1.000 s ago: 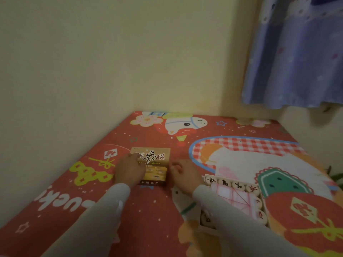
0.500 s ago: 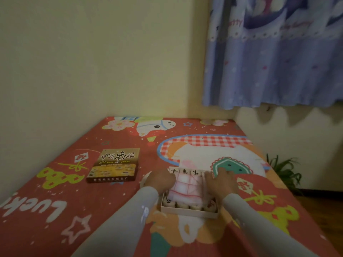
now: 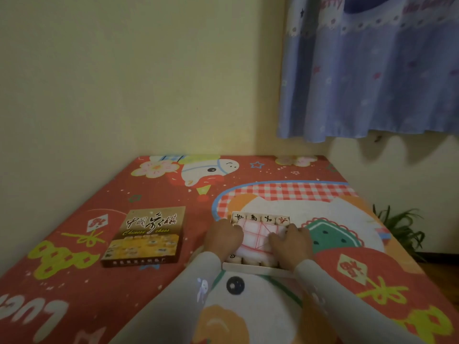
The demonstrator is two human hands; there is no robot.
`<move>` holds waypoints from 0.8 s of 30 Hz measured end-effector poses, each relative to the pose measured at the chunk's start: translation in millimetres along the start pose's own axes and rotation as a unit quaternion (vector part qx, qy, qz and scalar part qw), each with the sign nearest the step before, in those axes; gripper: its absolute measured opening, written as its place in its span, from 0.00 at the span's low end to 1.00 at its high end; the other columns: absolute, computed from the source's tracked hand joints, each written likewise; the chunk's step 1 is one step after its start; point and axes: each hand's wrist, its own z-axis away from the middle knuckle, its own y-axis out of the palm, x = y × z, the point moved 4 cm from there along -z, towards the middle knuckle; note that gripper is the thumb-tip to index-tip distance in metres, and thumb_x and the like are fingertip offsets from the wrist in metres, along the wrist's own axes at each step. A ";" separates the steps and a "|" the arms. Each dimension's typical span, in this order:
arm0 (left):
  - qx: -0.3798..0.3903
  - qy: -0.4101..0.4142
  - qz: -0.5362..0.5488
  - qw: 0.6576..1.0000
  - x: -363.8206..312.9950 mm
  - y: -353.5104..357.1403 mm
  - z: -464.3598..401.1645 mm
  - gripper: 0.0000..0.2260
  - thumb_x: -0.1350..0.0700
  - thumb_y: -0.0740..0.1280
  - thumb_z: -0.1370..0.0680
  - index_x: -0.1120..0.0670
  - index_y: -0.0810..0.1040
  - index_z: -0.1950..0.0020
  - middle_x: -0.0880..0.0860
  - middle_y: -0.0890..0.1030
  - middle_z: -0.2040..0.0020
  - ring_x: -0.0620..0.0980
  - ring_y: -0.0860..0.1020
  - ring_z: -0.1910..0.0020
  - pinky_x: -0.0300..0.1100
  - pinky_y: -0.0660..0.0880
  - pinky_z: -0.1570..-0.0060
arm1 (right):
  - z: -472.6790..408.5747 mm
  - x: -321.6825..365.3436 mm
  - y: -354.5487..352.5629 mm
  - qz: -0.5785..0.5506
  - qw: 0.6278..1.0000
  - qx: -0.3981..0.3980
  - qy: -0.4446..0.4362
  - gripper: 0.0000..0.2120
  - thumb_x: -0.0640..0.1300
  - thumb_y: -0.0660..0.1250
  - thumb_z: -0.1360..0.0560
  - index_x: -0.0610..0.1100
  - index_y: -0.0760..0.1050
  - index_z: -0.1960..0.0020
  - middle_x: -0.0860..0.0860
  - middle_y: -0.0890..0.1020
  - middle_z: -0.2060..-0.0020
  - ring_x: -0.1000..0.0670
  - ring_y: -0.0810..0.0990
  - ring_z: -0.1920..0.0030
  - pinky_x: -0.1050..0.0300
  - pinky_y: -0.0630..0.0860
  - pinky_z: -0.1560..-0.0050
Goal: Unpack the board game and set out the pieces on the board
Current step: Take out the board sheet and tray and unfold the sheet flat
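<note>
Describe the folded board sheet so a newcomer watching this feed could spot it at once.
On the red cartoon mat, right of the brown Chinese chess lid, sits an open tray of round pieces. The folded board sheet lies on those pieces, between left hand and right hand: pale, flat, red-lined.

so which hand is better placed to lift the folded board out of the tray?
Probably right: the right hand already lies on the folded board; the left hand sits at its left edge.
</note>
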 end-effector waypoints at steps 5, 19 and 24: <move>-0.036 -0.011 -0.003 0.999 -17.5 -5.8 -50.7 0.14 0.56 0.59 0.22 0.62 0.79 0.45 0.60 0.81 0.46 0.60 0.79 0.45 0.42 0.70 0.56 | -60.6 17.2 5.1 -0.016 1.000 0.024 0.013 0.22 0.53 0.60 0.24 0.39 0.69 0.36 0.40 0.69 0.39 0.40 0.72 0.40 0.48 0.70 0.38; -0.061 0.105 -0.131 0.984 -34.9 -3.5 -94.0 0.13 0.51 0.61 0.21 0.57 0.76 0.41 0.56 0.80 0.44 0.54 0.78 0.48 0.43 0.74 0.53 | -109.5 38.4 6.5 0.080 0.990 0.026 -0.116 0.20 0.54 0.64 0.26 0.49 0.74 0.35 0.48 0.67 0.33 0.45 0.66 0.33 0.50 0.66 0.34; -0.075 0.125 -0.120 0.982 -35.1 -3.8 -86.8 0.15 0.50 0.64 0.22 0.56 0.77 0.39 0.55 0.79 0.44 0.54 0.79 0.49 0.45 0.77 0.50 | -106.4 37.1 3.7 0.012 0.987 -0.021 -0.159 0.07 0.49 0.65 0.25 0.49 0.79 0.52 0.51 0.79 0.50 0.49 0.76 0.48 0.58 0.72 0.49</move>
